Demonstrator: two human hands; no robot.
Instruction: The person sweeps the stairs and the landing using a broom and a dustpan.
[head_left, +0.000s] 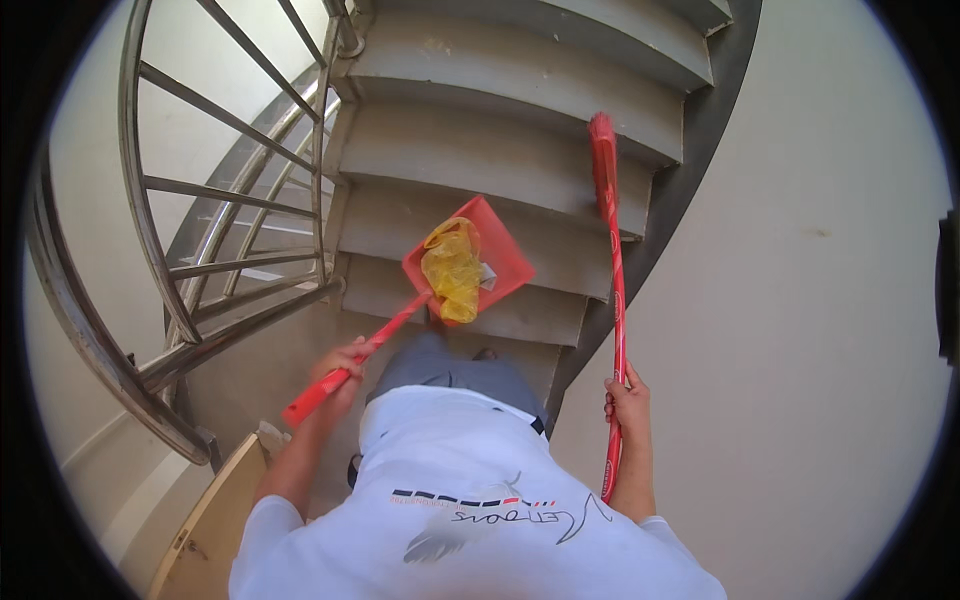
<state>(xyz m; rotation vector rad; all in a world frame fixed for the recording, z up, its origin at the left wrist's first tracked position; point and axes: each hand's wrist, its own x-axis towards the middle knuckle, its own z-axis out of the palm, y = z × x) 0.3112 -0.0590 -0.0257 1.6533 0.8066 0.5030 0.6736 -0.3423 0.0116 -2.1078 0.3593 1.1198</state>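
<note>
My left hand (346, 365) grips the handle of a red plastic dustpan (504, 259), whose pan hangs over the stairs before me. In the pan lie a crumpled yellow plastic bag (452, 270) and a small whitish scrap (488, 277). My right hand (630, 397) is closed around the red-and-white patterned handle of a red broom (603, 165). The broom stretches away from me along the right side of the stairs. Its bristle end is by the edge of a stair; whether it touches is hard to tell.
Grey stairs (480, 139) curve in front of me, with a dark border (701, 142) and a pale wall (795, 315) at the right. A metal railing (139, 176) stands at the left. A yellowish wooden door or panel (206, 525) is at the lower left.
</note>
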